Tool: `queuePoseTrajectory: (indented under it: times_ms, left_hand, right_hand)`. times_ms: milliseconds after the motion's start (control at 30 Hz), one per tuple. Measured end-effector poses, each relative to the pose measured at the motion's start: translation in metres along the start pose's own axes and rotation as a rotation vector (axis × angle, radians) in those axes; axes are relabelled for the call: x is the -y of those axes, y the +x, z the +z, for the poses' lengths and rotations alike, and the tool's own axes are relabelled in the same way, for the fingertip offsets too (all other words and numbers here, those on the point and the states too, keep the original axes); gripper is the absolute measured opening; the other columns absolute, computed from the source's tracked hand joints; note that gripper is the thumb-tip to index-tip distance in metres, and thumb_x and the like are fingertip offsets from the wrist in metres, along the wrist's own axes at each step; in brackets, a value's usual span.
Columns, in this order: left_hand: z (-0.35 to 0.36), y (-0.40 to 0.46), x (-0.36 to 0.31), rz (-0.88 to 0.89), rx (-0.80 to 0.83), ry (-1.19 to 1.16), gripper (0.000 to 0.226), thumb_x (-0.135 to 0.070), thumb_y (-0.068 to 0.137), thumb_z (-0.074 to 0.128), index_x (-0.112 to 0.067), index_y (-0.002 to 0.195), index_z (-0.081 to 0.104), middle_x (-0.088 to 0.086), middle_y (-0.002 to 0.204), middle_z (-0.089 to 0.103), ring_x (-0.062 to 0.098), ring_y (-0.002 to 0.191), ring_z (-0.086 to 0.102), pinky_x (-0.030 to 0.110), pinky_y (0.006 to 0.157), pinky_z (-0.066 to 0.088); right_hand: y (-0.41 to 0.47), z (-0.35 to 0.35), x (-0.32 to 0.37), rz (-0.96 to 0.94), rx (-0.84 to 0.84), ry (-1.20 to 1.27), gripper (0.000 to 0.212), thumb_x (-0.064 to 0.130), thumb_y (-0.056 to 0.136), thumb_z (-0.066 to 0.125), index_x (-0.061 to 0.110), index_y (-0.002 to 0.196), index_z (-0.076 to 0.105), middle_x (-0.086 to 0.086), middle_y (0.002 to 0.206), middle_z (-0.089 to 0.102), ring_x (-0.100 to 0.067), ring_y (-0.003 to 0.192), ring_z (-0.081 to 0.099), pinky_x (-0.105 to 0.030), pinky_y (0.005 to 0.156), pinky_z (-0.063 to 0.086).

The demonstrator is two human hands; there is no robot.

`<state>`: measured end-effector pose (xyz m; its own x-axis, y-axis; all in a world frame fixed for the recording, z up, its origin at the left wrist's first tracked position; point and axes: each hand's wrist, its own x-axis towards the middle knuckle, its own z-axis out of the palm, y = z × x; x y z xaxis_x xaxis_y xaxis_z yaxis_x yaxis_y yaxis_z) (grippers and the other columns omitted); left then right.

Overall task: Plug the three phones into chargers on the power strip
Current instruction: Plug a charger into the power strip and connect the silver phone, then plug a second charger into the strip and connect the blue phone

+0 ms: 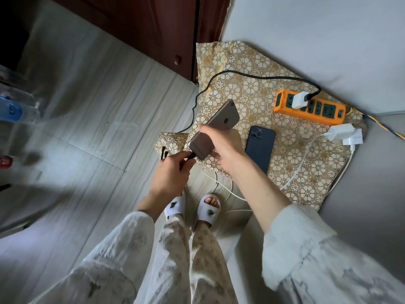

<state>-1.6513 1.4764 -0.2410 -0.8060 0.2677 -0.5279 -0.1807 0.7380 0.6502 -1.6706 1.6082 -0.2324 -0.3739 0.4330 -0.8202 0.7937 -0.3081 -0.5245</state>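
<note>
Head view, left to right. Water bottles [15,108], blurred, stand at the far left on the pale tiled floor [87,106]. A dark wooden cabinet [153,29] fills the upper centre. The left hand [173,170] pinches the black plug [191,155] of a braided black cable [241,73] and holds it at the bottom edge of the grey phone [215,128]; whether the plug is seated cannot be told. The right hand [223,148] grips the grey phone by its lower half, back side up, tilted and raised above the floral cloth [252,93]. Below the hands, two white slippers [208,207] stand on the floor among loops of white cable [223,189]. A blue phone [260,145] lies face down on the cloth, just right of the right hand. The black cable runs over the cloth to a white charger [299,99] plugged into the orange strip [311,108], which lies at the cloth's far right corner. A second white charger [340,133] with its white cable lies loose on the cloth near the strip, unplugged. A third phone is not visible.
</note>
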Motion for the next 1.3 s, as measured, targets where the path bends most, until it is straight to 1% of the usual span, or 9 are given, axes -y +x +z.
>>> queuePoseTrajectory:
  times_ms: [100,200,367,467,633,800,1000,1167,1300]
  left_hand:
    - [-0.005,0.021,0.011,-0.036,0.120,0.118,0.018,-0.027,0.085,0.059,-0.013,0.094,0.066,0.011,0.069,0.058,0.033,0.074,0.055,0.027,0.061,0.032]
    - [-0.018,0.027,0.036,0.001,0.148,0.476,0.021,-0.033,0.087,0.054,-0.016,0.094,0.065,0.013,0.095,0.069,0.033,0.093,0.062,0.036,0.087,0.040]
    - [-0.042,0.023,0.057,0.254,-0.199,0.819,0.008,-0.007,0.080,0.060,-0.010,0.083,0.067,0.012,0.078,0.068,0.030,0.079,0.060,0.039,0.080,0.024]
    - [-0.048,0.021,0.063,0.337,-0.382,0.857,0.027,0.003,0.071,0.057,-0.011,0.092,0.067,0.012,0.076,0.063,0.030,0.075,0.057,0.041,0.075,0.022]
    - [-0.030,0.013,0.071,0.284,-0.090,0.875,0.032,0.010,0.063,0.058,-0.006,0.089,0.067,0.015,0.087,0.065,0.032,0.088,0.061,0.043,0.084,0.034]
    - [-0.001,0.015,0.078,0.180,0.264,0.748,0.043,-0.005,0.085,0.044,-0.016,0.127,0.049,0.005,0.132,0.050,0.021,0.125,0.041,0.034,0.099,0.031]
    - [0.007,0.022,0.067,0.194,0.250,0.639,0.051,-0.014,0.087,0.050,-0.021,0.136,0.037,0.004,0.138,0.042,0.023,0.126,0.040,0.037,0.099,0.037]
    - [0.009,0.028,0.042,0.238,0.139,0.548,0.057,-0.007,0.084,0.050,-0.016,0.137,0.033,0.009,0.143,0.035,0.030,0.125,0.041,0.041,0.094,0.043]
    - [0.023,0.031,0.018,0.328,0.234,0.621,0.065,-0.019,0.092,0.040,-0.028,0.145,0.003,0.004,0.157,0.001,0.023,0.144,0.005,0.042,0.113,0.023]
  right_hand:
    - [0.020,0.000,0.012,-0.023,-0.043,-0.080,0.046,0.032,0.066,0.074,0.011,0.104,0.060,-0.007,0.102,0.065,-0.019,0.095,0.060,-0.034,0.076,0.056]
    - [0.037,-0.002,0.024,-0.009,-0.101,-0.177,0.071,0.043,0.063,0.073,0.008,0.121,0.051,-0.012,0.119,0.057,-0.025,0.106,0.057,-0.040,0.087,0.054]
    - [0.046,0.002,0.021,0.040,-0.176,-0.148,0.079,0.042,0.062,0.074,0.004,0.124,0.044,-0.015,0.123,0.053,-0.029,0.110,0.054,-0.042,0.089,0.053]
    - [0.046,0.008,0.015,-0.005,-0.206,-0.129,0.081,0.044,0.061,0.074,0.002,0.124,0.044,-0.015,0.122,0.053,-0.029,0.110,0.053,-0.041,0.089,0.053]
    - [0.046,0.009,0.002,-0.064,-0.281,-0.336,0.090,0.045,0.064,0.076,-0.001,0.129,0.034,-0.018,0.128,0.041,-0.032,0.116,0.045,-0.043,0.094,0.049]
    - [0.050,0.006,-0.012,-0.130,-0.320,-0.637,0.098,0.047,0.068,0.075,-0.007,0.133,0.026,-0.022,0.135,0.031,-0.034,0.121,0.038,-0.039,0.096,0.042]
    - [0.048,0.006,-0.018,-0.214,-0.357,-0.845,0.102,0.049,0.074,0.069,-0.010,0.139,0.016,-0.025,0.147,0.016,-0.036,0.130,0.028,-0.038,0.102,0.037]
    - [0.047,-0.008,-0.017,-0.249,-0.243,-0.754,0.087,0.040,0.080,0.066,-0.007,0.139,0.022,-0.025,0.147,0.020,-0.036,0.134,0.026,-0.034,0.109,0.025]
    - [0.042,-0.040,-0.014,-0.302,-0.082,-0.597,0.043,0.029,0.088,0.058,0.003,0.121,0.053,-0.008,0.110,0.060,-0.024,0.108,0.057,-0.023,0.086,0.044]
